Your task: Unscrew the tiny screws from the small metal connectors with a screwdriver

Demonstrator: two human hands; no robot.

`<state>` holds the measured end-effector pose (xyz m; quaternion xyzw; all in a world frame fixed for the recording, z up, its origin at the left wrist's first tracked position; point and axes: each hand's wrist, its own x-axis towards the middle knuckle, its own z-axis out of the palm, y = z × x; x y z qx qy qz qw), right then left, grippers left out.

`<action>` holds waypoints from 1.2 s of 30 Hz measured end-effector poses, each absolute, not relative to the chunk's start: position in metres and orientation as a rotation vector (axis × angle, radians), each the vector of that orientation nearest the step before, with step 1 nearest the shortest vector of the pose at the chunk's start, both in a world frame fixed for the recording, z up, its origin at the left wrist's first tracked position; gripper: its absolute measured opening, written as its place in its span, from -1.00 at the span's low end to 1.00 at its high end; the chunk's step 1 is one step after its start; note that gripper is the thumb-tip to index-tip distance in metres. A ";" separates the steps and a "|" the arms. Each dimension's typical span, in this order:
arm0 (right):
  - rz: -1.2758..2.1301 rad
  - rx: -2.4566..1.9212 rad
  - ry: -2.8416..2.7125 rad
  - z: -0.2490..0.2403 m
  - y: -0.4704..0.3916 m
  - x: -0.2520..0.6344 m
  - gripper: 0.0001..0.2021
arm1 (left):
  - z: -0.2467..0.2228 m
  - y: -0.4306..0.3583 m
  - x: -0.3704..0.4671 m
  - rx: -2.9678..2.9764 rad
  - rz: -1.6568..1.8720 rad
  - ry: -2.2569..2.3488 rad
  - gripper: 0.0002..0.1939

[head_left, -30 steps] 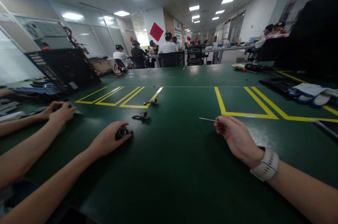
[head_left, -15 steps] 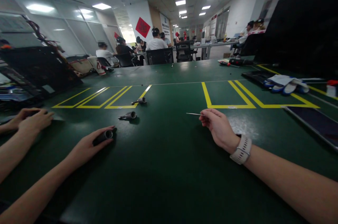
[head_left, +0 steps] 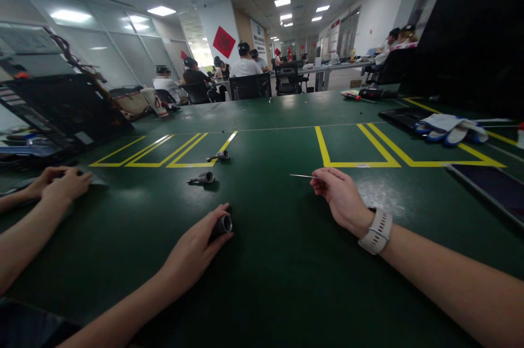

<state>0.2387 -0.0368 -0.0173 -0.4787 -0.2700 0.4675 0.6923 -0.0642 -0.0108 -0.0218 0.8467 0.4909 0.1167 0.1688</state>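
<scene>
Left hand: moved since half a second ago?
Yes, rightward. The left hand, holding a dark hollow cylinder, was left of the nearer loose metal socket; now the cylinder's open end is to the right of that socket.

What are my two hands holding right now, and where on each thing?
Left hand: a dark metal cylinder, gripped around its sides. Right hand: a thin rod, pinched at one end.

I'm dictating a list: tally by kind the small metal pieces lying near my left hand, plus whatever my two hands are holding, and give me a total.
Cup-ended metal pieces on the table: 2
Hollow cylinder in the left hand: 1
Thin rod in the right hand: 1
Total: 4
</scene>
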 end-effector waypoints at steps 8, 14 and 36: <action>1.035 -1.049 -0.592 -0.021 -0.035 0.239 -0.87 | -0.010 -0.049 0.040 2.629 0.265 0.963 -0.69; 1.030 -1.048 -0.604 -0.016 -0.038 0.238 -0.83 | -0.007 -0.054 0.067 2.636 0.188 0.857 -0.66; 1.068 -1.274 -0.845 -0.013 -0.079 0.229 -0.66 | 0.036 -0.010 0.027 2.111 0.637 0.930 -0.71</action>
